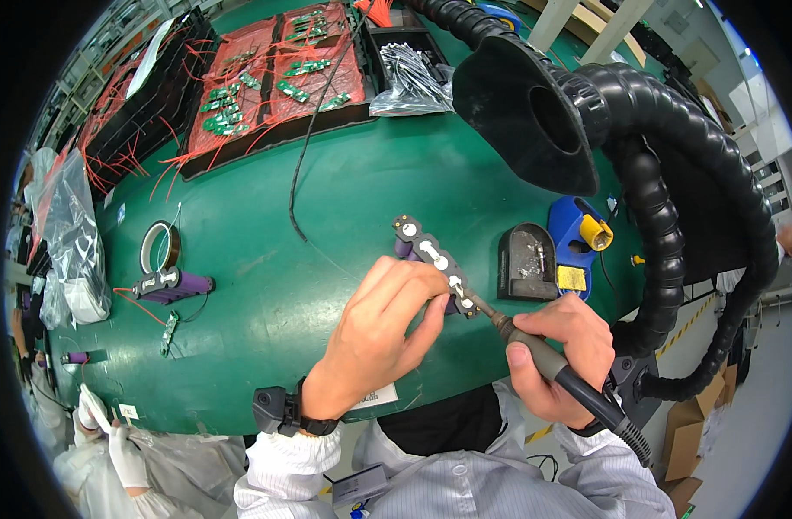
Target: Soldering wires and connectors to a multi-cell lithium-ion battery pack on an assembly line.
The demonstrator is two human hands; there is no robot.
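Observation:
My right hand (569, 350) grips a soldering iron (545, 356) with a grey and black handle. The iron's tip reaches the near end of a battery pack (430, 253), which has purple cells, a black end holder and shiny metal strips. My left hand (383, 316) is closed over that same end, its thumb and fingers pinched close to the tip. A thin solder wire (328, 258) runs from the end of a hanging black tube (299, 173) into this hand. My fingers hide part of the pack and the wire's end.
A black tip-cleaning box (527, 259) and a blue iron stand (576, 227) with a yellow sponge are at right, under a black fume hose (534, 112). Another battery pack (175, 285), a tape roll (160, 248) and trays (275, 121) of green circuit boards lie left. Gloved hands (123, 445) show lower left.

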